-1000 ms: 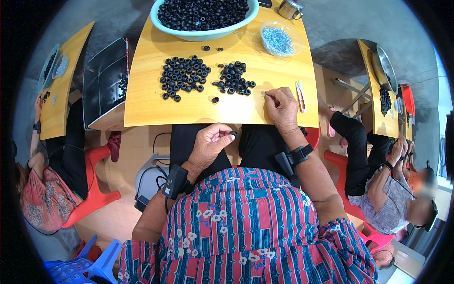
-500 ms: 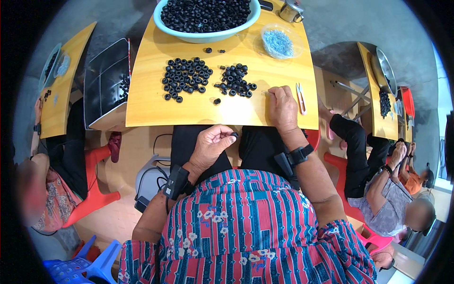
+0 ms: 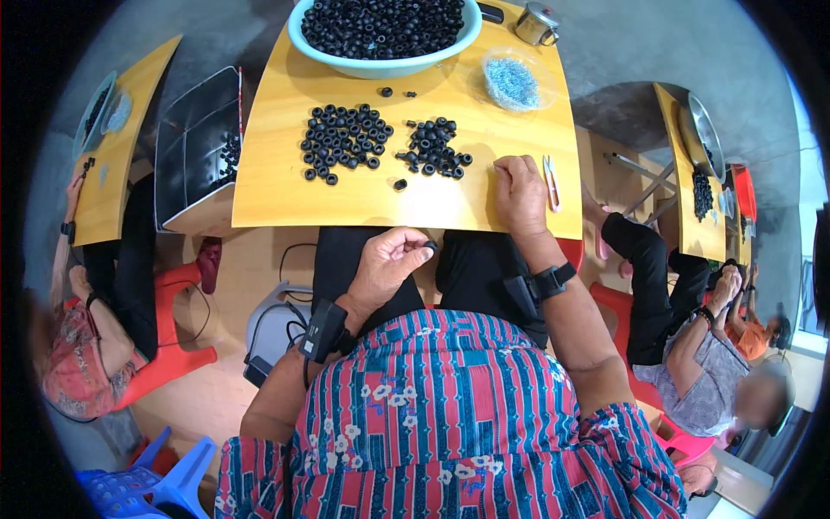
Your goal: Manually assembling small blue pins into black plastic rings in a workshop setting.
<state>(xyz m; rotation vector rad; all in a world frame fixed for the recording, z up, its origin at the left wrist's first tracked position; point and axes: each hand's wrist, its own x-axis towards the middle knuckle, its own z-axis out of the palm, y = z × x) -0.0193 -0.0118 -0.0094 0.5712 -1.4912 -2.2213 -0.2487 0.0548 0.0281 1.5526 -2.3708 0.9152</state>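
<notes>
The left hand (image 3: 386, 266) pinched a small black rounded piece (image 3: 431, 246) just off the near edge of the yellow wooden worktop (image 3: 346, 206); a loosened pinch could have dropped it. Near the right edge, the right hand (image 3: 521, 192) had its fingers bunched, grip contents unclear; a sideways brush might have shifted the white-handled metal snips (image 3: 552, 185). Toward the far edge, a pale-blue round basin (image 3: 380, 68) held black beads (image 3: 385, 30), a clear round tub (image 3: 545, 88) glassy blue bits (image 3: 512, 83).

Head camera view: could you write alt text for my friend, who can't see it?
A person's left hand pinches a small black piece over the lap; the right hand is at a yellow table beside scissors. Beyond, two clusters of black pieces lie before a blue bowl heaped with more.
</notes>
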